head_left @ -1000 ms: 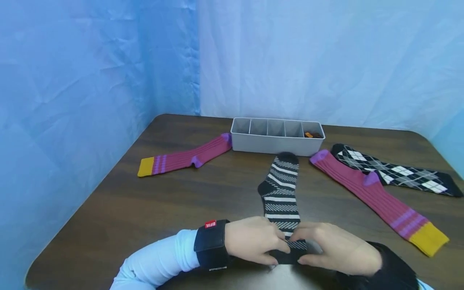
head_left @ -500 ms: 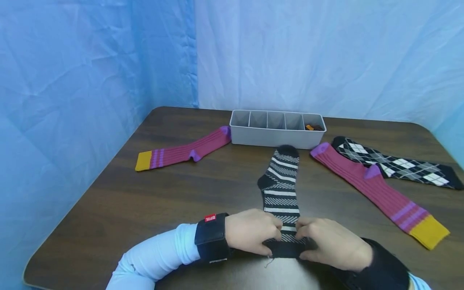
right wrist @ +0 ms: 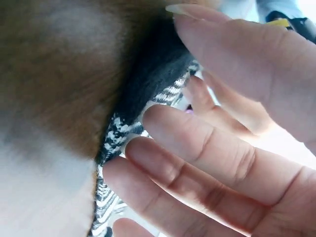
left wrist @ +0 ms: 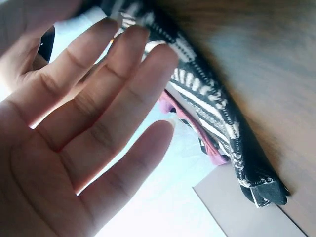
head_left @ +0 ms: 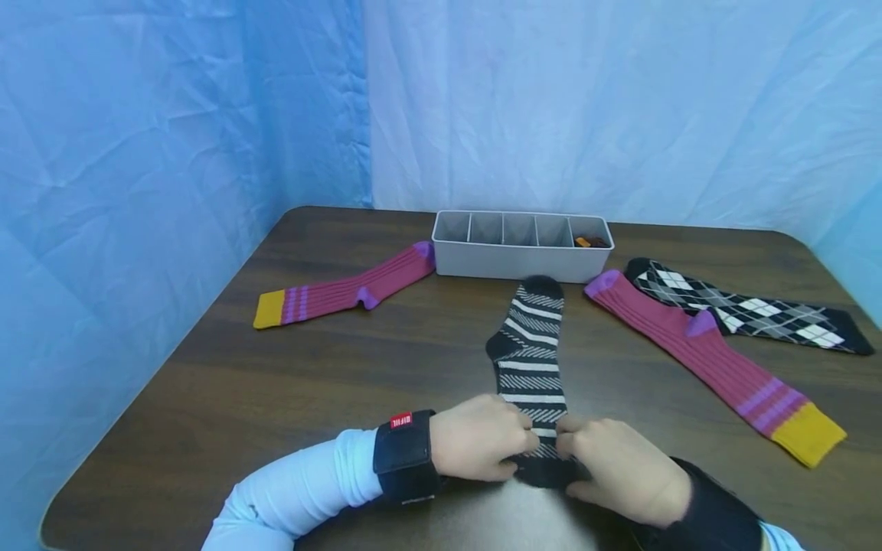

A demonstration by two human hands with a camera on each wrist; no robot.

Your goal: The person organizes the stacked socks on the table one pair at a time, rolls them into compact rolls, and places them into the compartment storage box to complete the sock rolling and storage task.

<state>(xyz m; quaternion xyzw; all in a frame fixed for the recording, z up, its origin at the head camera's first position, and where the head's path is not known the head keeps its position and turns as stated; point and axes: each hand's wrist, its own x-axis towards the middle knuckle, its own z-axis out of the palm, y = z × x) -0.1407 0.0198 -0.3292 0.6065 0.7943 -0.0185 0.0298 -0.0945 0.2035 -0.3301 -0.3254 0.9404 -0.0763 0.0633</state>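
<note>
- I see the left hand [head_left: 478, 440] with fingers loosely extended, touching the left edge of a black knit sock with white stripes [head_left: 530, 379].
- My right hand [head_left: 623, 468] rests its relaxed, slightly bent fingers on the opposite edge; the black cuff lies between both hands, toe pointing away.
- Beyond the toe stands a grey, five-compartment box [head_left: 517, 265].
- Ahead-left of the left hand lies a magenta ribbed sock with yellow cuff [head_left: 331, 295].
- Ahead-right of the right hand lies its lookalike [head_left: 710, 363], beside a black-and-white argyle sock [head_left: 758, 315].
</note>
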